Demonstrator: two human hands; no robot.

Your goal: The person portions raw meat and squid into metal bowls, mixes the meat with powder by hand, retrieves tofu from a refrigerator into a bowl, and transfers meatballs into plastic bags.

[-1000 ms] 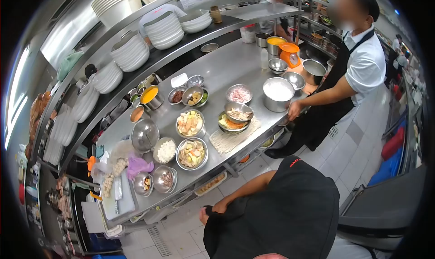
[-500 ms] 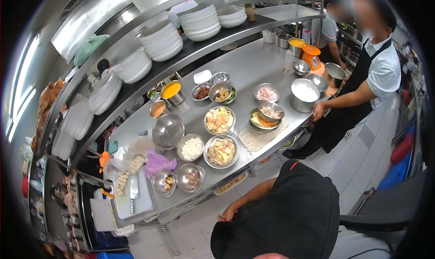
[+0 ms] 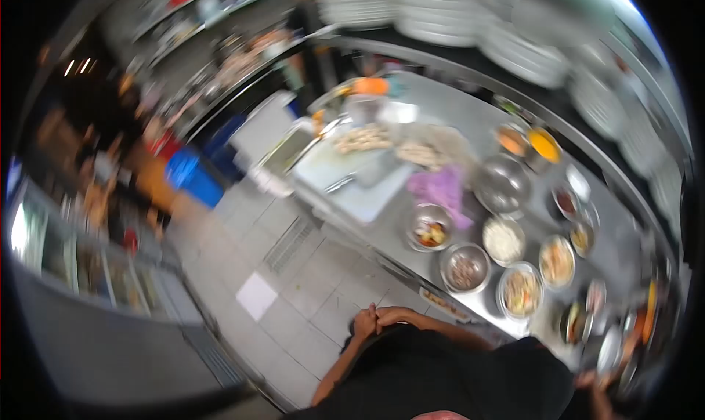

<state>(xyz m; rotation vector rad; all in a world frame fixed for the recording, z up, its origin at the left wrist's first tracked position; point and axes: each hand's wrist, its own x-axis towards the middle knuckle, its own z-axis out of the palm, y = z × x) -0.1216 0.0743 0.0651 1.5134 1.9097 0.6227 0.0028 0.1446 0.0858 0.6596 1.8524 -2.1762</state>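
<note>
Laden steel table (image 3: 454, 106), tiled floor (image 3: 323, 280)

Blue bin (image 3: 194, 178); slotted grate (image 3: 288, 244) in tiled floor (image 3: 301, 343); stacked white plates (image 3: 437, 17)

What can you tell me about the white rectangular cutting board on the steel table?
The white rectangular cutting board looks like plastic. It lies flat at the left end of the grey steel table, close to the near edge. A knife with a broad, silvery blade lies on it, and pale, roundish food pieces sit toward its far side. Blur hides finer marks.
</note>
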